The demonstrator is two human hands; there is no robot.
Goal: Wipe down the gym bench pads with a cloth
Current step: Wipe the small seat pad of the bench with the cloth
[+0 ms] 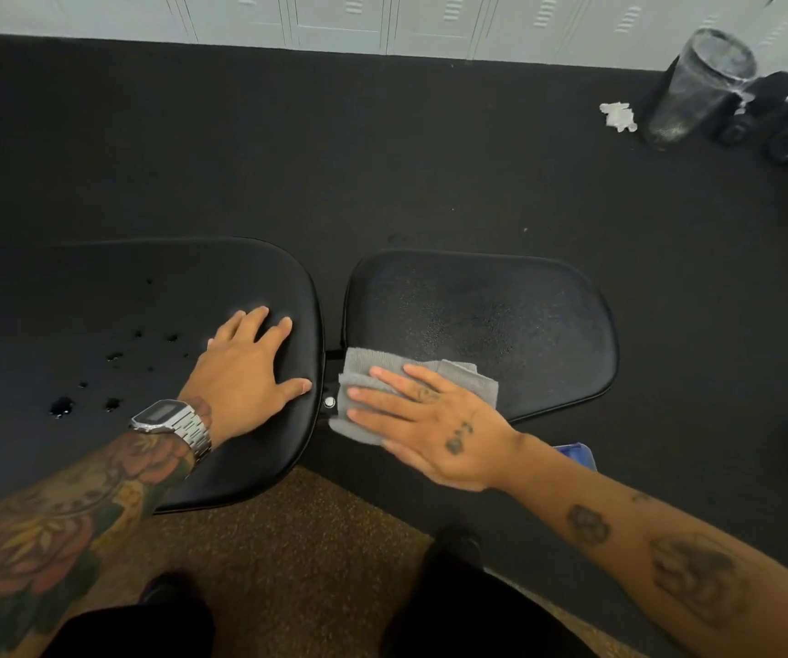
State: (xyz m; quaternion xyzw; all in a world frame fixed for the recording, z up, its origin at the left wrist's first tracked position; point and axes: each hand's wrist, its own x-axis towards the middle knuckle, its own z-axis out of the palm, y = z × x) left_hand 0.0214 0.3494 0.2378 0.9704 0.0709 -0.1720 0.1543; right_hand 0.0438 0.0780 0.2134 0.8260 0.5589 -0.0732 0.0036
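Two black bench pads sit end to end: the long back pad (135, 353) and, right of it, the seat pad (501, 320). A flat, open right hand (435, 425) presses a grey cloth (382, 377) onto the seat pad's near-left corner. Left of the gap, the left hand (249, 368) rests spread open on the back pad, near water droplets (62, 407).

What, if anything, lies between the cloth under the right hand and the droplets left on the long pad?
The left hand is pressed flat on the long pad, between the cloth and the droplets. The gap between the pads lies there too.
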